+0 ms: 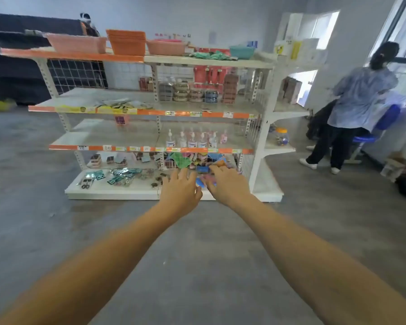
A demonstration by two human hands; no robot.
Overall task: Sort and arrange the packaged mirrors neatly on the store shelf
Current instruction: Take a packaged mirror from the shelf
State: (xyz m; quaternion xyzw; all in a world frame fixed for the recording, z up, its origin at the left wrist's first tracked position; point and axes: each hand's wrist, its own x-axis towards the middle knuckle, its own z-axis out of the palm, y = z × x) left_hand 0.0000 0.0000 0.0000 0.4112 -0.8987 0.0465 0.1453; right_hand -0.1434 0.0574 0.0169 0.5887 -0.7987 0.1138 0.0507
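Flanking mirrors [203,170] — scissors [86,184] (left), wire divider [240,160].

A grey, mottled concrete floor [56,160] runs across the room to pale blue-white painted walls [174,17]. A white metal shelving unit with orange price strips and wire-grid backing [260,127] stands on the floor, with salmon and orange plastic baskets [127,42] lined along its top board. At the right, a tall window with a dark frame [401,26] lets in bright daylight. Beneath it a person in a light blue smock and black trousers [359,99] stands beside a blue plastic stool [382,123]. A dark black cloth-covered mass [17,66] fills the far left.
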